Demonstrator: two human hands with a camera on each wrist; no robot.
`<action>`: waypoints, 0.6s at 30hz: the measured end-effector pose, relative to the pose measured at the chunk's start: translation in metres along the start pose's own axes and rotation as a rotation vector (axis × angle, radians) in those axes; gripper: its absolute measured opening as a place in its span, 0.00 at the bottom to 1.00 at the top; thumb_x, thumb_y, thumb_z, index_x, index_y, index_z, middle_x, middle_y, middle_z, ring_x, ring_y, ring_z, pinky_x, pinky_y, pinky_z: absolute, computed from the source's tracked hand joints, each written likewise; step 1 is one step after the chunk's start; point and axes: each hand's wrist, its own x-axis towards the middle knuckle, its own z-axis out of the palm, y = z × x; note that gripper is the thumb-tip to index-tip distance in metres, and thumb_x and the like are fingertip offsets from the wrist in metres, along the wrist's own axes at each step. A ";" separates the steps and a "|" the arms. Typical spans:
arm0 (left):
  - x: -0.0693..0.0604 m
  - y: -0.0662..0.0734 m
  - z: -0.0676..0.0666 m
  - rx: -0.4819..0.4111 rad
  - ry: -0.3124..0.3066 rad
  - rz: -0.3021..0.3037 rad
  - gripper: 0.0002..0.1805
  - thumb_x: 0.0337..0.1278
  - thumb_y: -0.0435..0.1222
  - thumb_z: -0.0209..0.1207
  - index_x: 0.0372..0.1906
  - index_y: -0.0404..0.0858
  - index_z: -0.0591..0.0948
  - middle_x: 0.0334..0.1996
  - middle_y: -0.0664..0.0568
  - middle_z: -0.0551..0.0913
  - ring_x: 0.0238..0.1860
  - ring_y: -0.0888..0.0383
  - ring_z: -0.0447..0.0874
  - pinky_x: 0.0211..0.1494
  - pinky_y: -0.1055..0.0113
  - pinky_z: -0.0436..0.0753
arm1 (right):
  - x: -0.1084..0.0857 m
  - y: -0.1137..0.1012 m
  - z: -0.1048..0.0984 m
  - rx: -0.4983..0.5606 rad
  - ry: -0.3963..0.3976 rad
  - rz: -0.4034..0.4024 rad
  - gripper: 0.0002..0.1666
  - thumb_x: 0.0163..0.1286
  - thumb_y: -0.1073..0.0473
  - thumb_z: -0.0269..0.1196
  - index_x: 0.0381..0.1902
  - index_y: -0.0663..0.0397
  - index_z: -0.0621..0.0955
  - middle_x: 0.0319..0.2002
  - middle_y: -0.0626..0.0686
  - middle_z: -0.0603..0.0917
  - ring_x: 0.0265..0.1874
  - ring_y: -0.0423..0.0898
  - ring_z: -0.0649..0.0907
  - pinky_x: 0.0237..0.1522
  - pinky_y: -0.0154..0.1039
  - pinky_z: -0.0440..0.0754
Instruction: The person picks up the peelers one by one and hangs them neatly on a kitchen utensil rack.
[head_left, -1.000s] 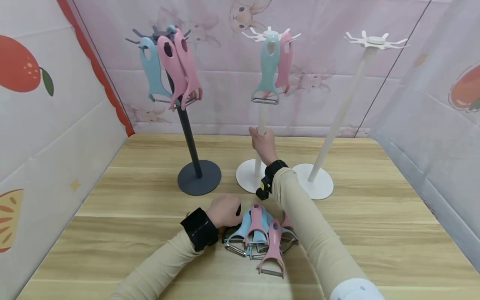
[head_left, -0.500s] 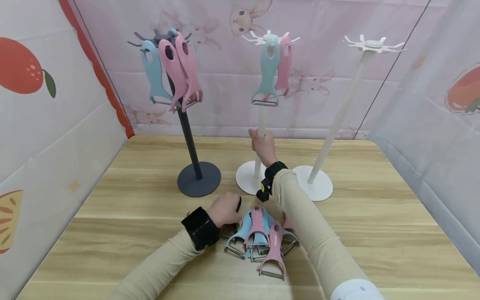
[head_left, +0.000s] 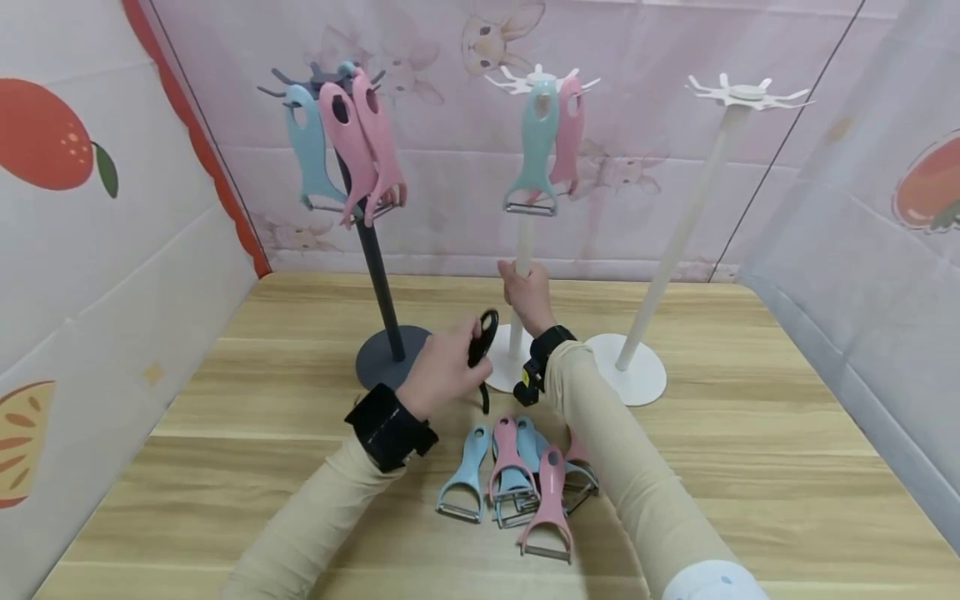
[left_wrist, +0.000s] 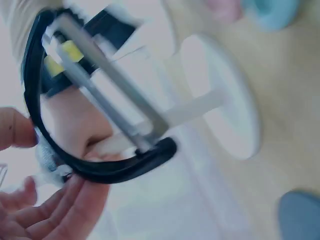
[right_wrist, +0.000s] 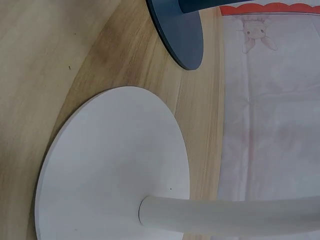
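A black peeler (head_left: 483, 337) is pinched in my left hand (head_left: 446, 367), raised above the table beside the middle stand. Close up in the left wrist view, the black peeler (left_wrist: 95, 172) shows its curved frame and metal blade. My right hand (head_left: 529, 296) grips the pole of the middle white stand (head_left: 524, 242), which carries a teal peeler (head_left: 537, 146) and a pink peeler (head_left: 570, 129). Below my hands lies a pile of blue and pink peelers, among them a pink peeler (head_left: 551, 492) in front and a blue peeler (head_left: 471, 467) at its left.
To the left a dark grey stand (head_left: 380, 279) bears a blue peeler (head_left: 306, 146) and pink peelers (head_left: 348, 142). On the right is another white stand (head_left: 686, 217) with bare hooks. A printed cloth (head_left: 435, 225) hangs behind the table (head_left: 750, 467).
My left hand has risen from the pile and moved forward with the black peeler. A blue peeler in the pile has shifted left. My right hand stays on the pole.
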 end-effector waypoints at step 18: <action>0.074 0.057 -0.070 -0.060 0.478 0.216 0.07 0.53 0.29 0.54 0.34 0.31 0.68 0.26 0.43 0.77 0.26 0.54 0.77 0.28 0.65 0.74 | 0.000 -0.003 -0.001 -0.017 -0.028 -0.037 0.26 0.69 0.60 0.52 0.09 0.54 0.64 0.07 0.47 0.63 0.09 0.41 0.64 0.17 0.34 0.62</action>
